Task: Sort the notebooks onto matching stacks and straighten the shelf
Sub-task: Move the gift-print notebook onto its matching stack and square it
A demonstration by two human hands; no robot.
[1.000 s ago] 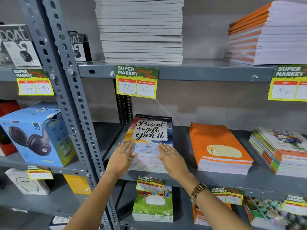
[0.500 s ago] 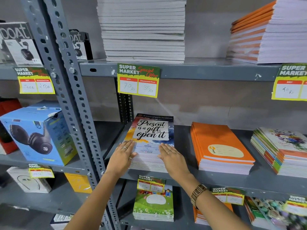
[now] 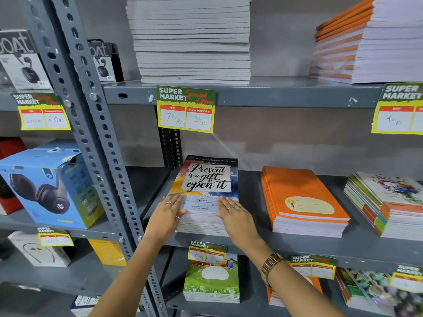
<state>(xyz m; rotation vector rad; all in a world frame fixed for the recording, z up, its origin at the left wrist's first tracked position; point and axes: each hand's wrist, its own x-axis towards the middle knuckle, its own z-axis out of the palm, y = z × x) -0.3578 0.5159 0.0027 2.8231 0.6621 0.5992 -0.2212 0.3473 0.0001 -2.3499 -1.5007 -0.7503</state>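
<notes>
A stack of notebooks with a "Present is a gift, open it" cover lies on the grey middle shelf. My left hand rests flat on the stack's front left corner, fingers together. My right hand lies flat on its front right corner. Both palms press on the top cover and front edge; neither grips anything. To the right sit an orange notebook stack and a mixed stack with a floral cover.
A perforated steel upright stands just left of my left arm. The shelf above holds a tall white stack and an orange-striped stack. Below lie green-cover notebooks. Headphone boxes fill the left bay. Price tags hang from shelf edges.
Both hands stay flat on the front of the stack. The view has shifted very slightly; the stack and hands hold about the same place.
</notes>
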